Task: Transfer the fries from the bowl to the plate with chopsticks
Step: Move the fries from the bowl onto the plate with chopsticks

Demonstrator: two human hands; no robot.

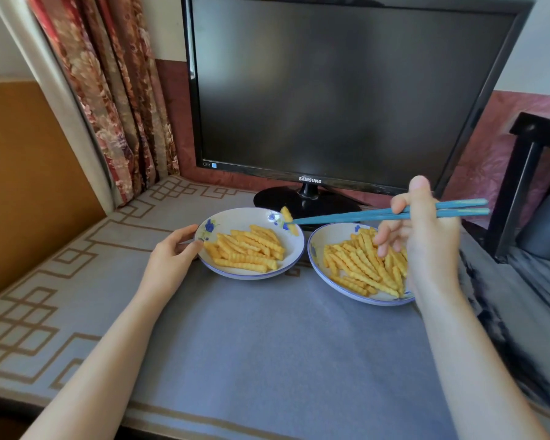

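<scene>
A flowered curtain (108, 90) hangs in the upper left. At centre left, the left hand (172, 252) grips the near-left rim of the left dish (235, 214), which holds a pile of fries (248, 250). One fry (289, 221) is pinched in the tips of the blue chopsticks (346, 216) above that dish's far right rim. Just beside it sits the right dish (331, 230), with more fries (359, 268). Above it, the right hand (426, 236) clasps the chopsticks. A dark monitor (346, 90) stands behind.
</scene>
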